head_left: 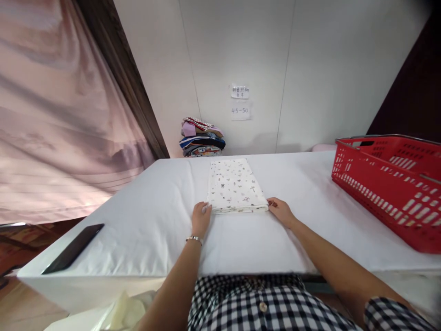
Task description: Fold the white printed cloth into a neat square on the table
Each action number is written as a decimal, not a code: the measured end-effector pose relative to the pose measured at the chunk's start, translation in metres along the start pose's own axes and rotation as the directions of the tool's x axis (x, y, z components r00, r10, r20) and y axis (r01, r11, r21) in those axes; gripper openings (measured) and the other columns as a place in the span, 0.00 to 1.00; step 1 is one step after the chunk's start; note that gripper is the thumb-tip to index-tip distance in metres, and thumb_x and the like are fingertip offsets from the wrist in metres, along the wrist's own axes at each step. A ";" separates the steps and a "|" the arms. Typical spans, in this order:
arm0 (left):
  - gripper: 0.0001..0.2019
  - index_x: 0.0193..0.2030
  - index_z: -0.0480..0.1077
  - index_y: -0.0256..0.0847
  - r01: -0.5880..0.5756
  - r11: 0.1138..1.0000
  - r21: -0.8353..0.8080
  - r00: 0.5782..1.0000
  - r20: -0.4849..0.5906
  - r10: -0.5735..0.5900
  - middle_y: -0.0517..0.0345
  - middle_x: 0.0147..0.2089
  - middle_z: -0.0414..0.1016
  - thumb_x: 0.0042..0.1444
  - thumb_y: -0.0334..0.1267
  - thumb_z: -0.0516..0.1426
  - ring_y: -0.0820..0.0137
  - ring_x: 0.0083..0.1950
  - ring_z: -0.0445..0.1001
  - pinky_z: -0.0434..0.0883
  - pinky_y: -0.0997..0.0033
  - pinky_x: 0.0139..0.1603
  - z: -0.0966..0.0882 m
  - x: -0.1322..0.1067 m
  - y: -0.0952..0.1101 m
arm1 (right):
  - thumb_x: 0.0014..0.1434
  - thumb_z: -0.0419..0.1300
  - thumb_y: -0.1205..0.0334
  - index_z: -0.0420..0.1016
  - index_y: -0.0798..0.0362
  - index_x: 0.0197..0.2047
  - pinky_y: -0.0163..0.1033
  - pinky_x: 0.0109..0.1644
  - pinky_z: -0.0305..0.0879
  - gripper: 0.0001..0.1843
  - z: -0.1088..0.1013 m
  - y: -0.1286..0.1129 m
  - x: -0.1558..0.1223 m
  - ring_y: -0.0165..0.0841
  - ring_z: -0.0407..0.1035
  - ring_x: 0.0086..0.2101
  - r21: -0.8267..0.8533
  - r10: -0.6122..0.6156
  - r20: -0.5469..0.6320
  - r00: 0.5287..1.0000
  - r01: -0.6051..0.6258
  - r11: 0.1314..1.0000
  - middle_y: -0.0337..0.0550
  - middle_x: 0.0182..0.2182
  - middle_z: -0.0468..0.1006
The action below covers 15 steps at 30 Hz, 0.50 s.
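Observation:
A white cloth with small printed figures (234, 184) lies folded flat in the middle of the table, its layered fold facing me. At the near left corner of the cloth, my left hand (201, 216) pinches the edge between thumb and fingers. My right hand (279, 210) grips the near right corner in the same way, fingers closed on it. A bracelet circles my left wrist. The fingertips at both corners are partly hidden by the cloth.
The table (148, 216) has a white cover. A red plastic basket (386, 193) stands at the right, a dark flat object (74, 248) lies near the left edge. Folded clothes (202, 140) are stacked at the back by the wall, below paper notes (240, 110). Pink curtain (62, 115) hangs left.

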<state>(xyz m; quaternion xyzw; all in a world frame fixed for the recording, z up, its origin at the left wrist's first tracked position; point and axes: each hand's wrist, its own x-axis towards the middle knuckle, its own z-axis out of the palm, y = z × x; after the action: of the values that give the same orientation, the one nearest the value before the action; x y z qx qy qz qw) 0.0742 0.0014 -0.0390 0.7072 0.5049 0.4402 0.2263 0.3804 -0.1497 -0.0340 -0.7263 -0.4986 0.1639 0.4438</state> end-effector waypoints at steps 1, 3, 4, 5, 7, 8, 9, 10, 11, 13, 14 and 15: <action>0.13 0.39 0.71 0.40 -0.032 0.999 0.020 0.999 -0.003 0.032 0.50 0.49 0.68 0.51 0.45 0.54 0.63 0.51 0.68 0.65 0.61 0.54 -0.002 -0.004 0.001 | 0.46 0.54 0.61 0.73 0.50 0.40 0.35 0.39 0.61 0.17 0.000 -0.002 -0.002 0.31 0.67 0.31 -0.018 0.002 -0.001 1.000 -0.002 1.000 0.37 0.31 0.75; 0.13 0.39 0.71 0.39 -0.099 0.992 0.074 0.995 -0.013 0.100 0.49 0.49 0.68 0.51 0.44 0.54 0.63 0.51 0.68 0.64 0.60 0.55 -0.004 -0.011 0.006 | 0.47 0.53 0.60 0.73 0.50 0.41 0.35 0.38 0.61 0.17 0.000 -0.005 -0.004 0.31 0.67 0.31 -0.053 0.010 0.000 1.000 -0.009 0.999 0.38 0.32 0.76; 0.12 0.39 0.71 0.39 -0.138 0.985 0.106 0.990 -0.017 0.141 0.48 0.49 0.69 0.51 0.43 0.54 0.62 0.52 0.68 0.64 0.59 0.55 -0.005 -0.014 0.009 | 0.48 0.53 0.60 0.74 0.50 0.41 0.35 0.38 0.61 0.16 0.000 -0.007 -0.004 0.31 0.67 0.30 -0.072 0.015 0.001 1.000 -0.014 0.997 0.38 0.32 0.76; 0.12 0.40 0.71 0.39 -0.185 0.973 0.137 0.982 -0.015 0.188 0.49 0.49 0.69 0.51 0.42 0.55 0.61 0.52 0.67 0.63 0.57 0.56 -0.004 -0.018 0.013 | 0.48 0.53 0.60 0.74 0.50 0.41 0.35 0.38 0.61 0.16 0.001 -0.008 -0.004 0.31 0.67 0.31 -0.091 0.019 0.001 1.000 -0.019 0.996 0.38 0.32 0.76; 0.11 0.41 0.71 0.40 -0.301 0.936 0.183 0.953 0.019 0.303 0.49 0.50 0.69 0.52 0.40 0.55 0.60 0.53 0.66 0.61 0.54 0.56 0.002 -0.025 0.026 | 0.50 0.53 0.60 0.74 0.50 0.40 0.36 0.38 0.61 0.15 0.003 -0.009 -0.003 0.31 0.68 0.32 -0.131 0.024 -0.007 1.000 -0.025 0.991 0.40 0.35 0.76; 0.11 0.42 0.70 0.41 -0.365 0.911 0.191 0.931 0.049 0.363 0.50 0.51 0.69 0.52 0.39 0.55 0.60 0.54 0.65 0.61 0.54 0.57 0.008 -0.028 0.034 | 0.51 0.53 0.59 0.74 0.50 0.40 0.36 0.39 0.60 0.15 0.004 -0.009 -0.003 0.32 0.67 0.33 -0.150 0.024 -0.014 1.000 -0.026 0.988 0.40 0.36 0.76; 0.11 0.43 0.70 0.41 -0.426 0.885 0.187 0.905 0.084 0.417 0.50 0.52 0.69 0.52 0.38 0.55 0.60 0.55 0.65 0.60 0.53 0.57 0.015 -0.031 0.043 | 0.52 0.52 0.59 0.74 0.50 0.40 0.36 0.39 0.60 0.14 0.005 -0.009 -0.002 0.32 0.67 0.34 -0.167 0.024 -0.022 0.999 -0.027 0.986 0.41 0.37 0.75; 0.12 0.44 0.69 0.42 -0.479 0.861 0.174 0.878 0.122 0.463 0.50 0.52 0.68 0.52 0.37 0.55 0.61 0.55 0.64 0.60 0.54 0.56 0.023 -0.034 0.053 | 0.53 0.51 0.59 0.74 0.50 0.40 0.36 0.39 0.60 0.14 0.006 -0.009 -0.002 0.32 0.67 0.35 -0.183 0.022 -0.027 0.999 -0.027 0.983 0.41 0.37 0.75; 0.12 0.45 0.69 0.42 -0.524 0.837 0.157 0.850 0.163 0.502 0.49 0.52 0.68 0.52 0.36 0.55 0.61 0.55 0.64 0.60 0.54 0.56 0.032 -0.037 0.063 | 0.54 0.50 0.59 0.74 0.51 0.39 0.36 0.39 0.60 0.14 0.007 -0.008 -0.001 0.33 0.67 0.35 -0.197 0.019 -0.029 0.999 -0.025 0.980 0.42 0.37 0.75; 0.15 0.47 0.67 0.41 -0.592 0.796 0.124 0.796 0.242 0.554 0.49 0.53 0.67 0.51 0.35 0.56 0.61 0.56 0.63 0.59 0.53 0.57 0.052 -0.042 0.082 | 0.55 0.49 0.60 0.74 0.51 0.38 0.36 0.39 0.59 0.14 0.008 -0.007 -0.001 0.33 0.66 0.36 -0.222 0.007 -0.026 1.000 -0.012 0.975 0.41 0.37 0.75; 0.16 0.48 0.66 0.41 -0.617 0.779 0.110 0.772 0.275 0.573 0.49 0.53 0.67 0.50 0.34 0.56 0.61 0.56 0.63 0.58 0.53 0.57 0.062 -0.043 0.090 | 0.55 0.48 0.60 0.74 0.51 0.38 0.36 0.39 0.59 0.14 0.008 -0.006 -0.001 0.32 0.66 0.36 -0.234 -0.004 -0.023 1.000 -0.002 0.972 0.41 0.36 0.75; 0.17 0.48 0.66 0.41 -0.636 0.765 0.099 0.752 0.302 0.586 0.49 0.53 0.67 0.50 0.33 0.57 0.61 0.56 0.62 0.58 0.52 0.57 0.072 -0.044 0.097 | 0.56 0.48 0.60 0.73 0.51 0.37 0.36 0.40 0.58 0.14 0.008 -0.005 -0.001 0.32 0.66 0.36 -0.246 -0.016 -0.019 1.000 0.011 0.969 0.41 0.36 0.74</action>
<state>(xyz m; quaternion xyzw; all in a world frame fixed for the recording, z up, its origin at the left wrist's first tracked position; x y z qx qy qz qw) 0.1809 -0.0679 -0.0187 0.9023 0.2522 0.3442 0.0610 0.3715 -0.1462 -0.0348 -0.7739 -0.5154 0.0902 0.3568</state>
